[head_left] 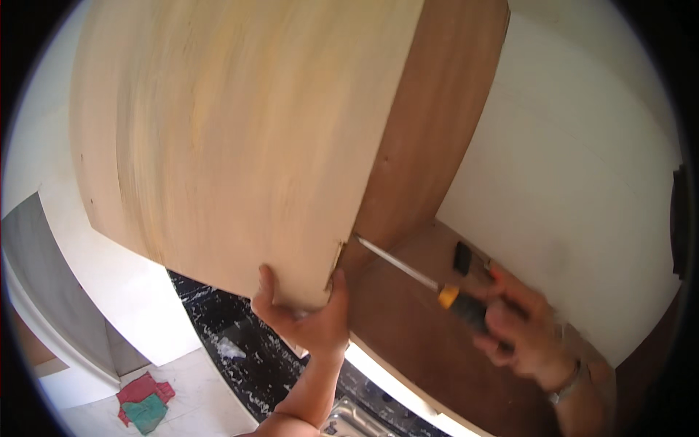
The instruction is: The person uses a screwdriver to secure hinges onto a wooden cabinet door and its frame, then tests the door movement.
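At the lower corner of the pale plywood cabinet door (pixel 218 131), the left hand (pixel 306 317) grips the edge from below, fingers clamped on it. The right hand (pixel 520 331) is closed around a screwdriver (pixel 429 280) (yellow-and-black handle), its tip at the door's corner.

Left hand (pixel 306 317) grips door (pixel 226 138); right hand (pixel 520 331) holds screwdriver (pixel 429 284).

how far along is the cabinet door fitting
Done: the cabinet box is up on the wall. In hand: the left hand grips the light wooden door at its lower corner, and the right hand aims a screwdriver at the inner edge. Left: fastening; no hinge is visible.
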Demonstrator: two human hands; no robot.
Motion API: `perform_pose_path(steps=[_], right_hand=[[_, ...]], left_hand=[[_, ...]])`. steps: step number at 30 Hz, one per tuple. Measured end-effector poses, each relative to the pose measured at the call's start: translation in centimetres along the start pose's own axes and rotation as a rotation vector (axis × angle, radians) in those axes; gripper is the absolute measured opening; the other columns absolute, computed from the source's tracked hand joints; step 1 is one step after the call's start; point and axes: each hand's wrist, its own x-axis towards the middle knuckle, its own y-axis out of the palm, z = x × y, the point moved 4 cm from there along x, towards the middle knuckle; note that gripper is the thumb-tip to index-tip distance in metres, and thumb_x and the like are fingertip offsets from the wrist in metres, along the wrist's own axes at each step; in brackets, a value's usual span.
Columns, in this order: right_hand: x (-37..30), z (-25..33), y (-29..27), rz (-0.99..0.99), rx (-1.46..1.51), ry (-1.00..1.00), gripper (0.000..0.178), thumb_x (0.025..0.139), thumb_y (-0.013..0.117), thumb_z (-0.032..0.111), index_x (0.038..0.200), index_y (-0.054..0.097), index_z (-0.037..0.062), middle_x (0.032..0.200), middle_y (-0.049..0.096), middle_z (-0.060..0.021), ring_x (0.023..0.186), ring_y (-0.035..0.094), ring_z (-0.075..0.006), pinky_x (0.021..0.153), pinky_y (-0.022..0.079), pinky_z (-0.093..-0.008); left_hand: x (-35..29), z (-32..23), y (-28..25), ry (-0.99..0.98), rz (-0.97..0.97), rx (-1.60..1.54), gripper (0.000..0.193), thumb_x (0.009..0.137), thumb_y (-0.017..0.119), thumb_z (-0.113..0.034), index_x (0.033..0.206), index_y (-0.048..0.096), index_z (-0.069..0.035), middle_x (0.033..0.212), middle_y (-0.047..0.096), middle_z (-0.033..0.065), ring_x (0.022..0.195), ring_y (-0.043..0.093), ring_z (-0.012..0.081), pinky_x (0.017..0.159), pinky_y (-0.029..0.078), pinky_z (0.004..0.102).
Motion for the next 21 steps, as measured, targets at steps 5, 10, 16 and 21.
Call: perform_pose_path(steps=[5, 10, 16, 21], right_hand=[[0.1, -1.3, 0.6, 0.057, 0.716, 0.475, 0.037, 0.096, 0.067, 0.018, 0.130, 0.063, 0.0068, 0.087, 0.063, -0.0123, 0.066, 0.062, -0.0184, 0.054, 0.049, -0.0270], [-0.3, 3.6, 0.3, -0.059, -0.765, -0.339, 0.040, 0.093, 0.069, 0.017, 0.132, 0.062, 0.0068, 0.081, 0.059, -0.0074, 0.061, 0.056, -0.0164, 0.055, 0.048, -0.0279], [-1.5, 0.9, 1.7, -0.041, -0.185, -0.037, 0.041, 0.092, 0.070, 0.017, 0.131, 0.062, 0.0070, 0.082, 0.059, -0.0076, 0.060, 0.055, -0.0166, 0.055, 0.049, -0.0289], [0.2, -0.5, 0.9, -0.070, 0.256, 0.082, 0.039, 0.091, 0.068, 0.016, 0.128, 0.064, 0.0063, 0.088, 0.061, -0.0096, 0.067, 0.060, -0.0155, 0.053, 0.050, -0.0281]], left_hand=[[0.6, 0.3, -0.2, -0.071, -0.021, -0.062, 0.094, 0.067, 0.086, 0.006, 0.144, 0.034, -0.003, 0.138, 0.043, 0.0171, 0.124, 0.052, 0.0293, 0.107, 0.045, 0.0424], [0.3, 0.0, 0.4, -0.142, -0.045, -0.148, 0.097, 0.066, 0.085, 0.008, 0.147, 0.034, -0.005, 0.136, 0.045, 0.0184, 0.123, 0.053, 0.0302, 0.107, 0.046, 0.0433], [-0.2, 0.0, 0.0, -0.070, -0.046, -0.191, 0.090, 0.070, 0.083, 0.007, 0.146, 0.036, -0.004, 0.142, 0.043, 0.0185, 0.131, 0.047, 0.0305, 0.115, 0.039, 0.0444], [-0.3, -0.1, 0.5, -0.123, -0.047, -0.173, 0.090, 0.070, 0.082, 0.006, 0.147, 0.036, -0.005, 0.142, 0.044, 0.0181, 0.130, 0.048, 0.0308, 0.115, 0.038, 0.0437]])
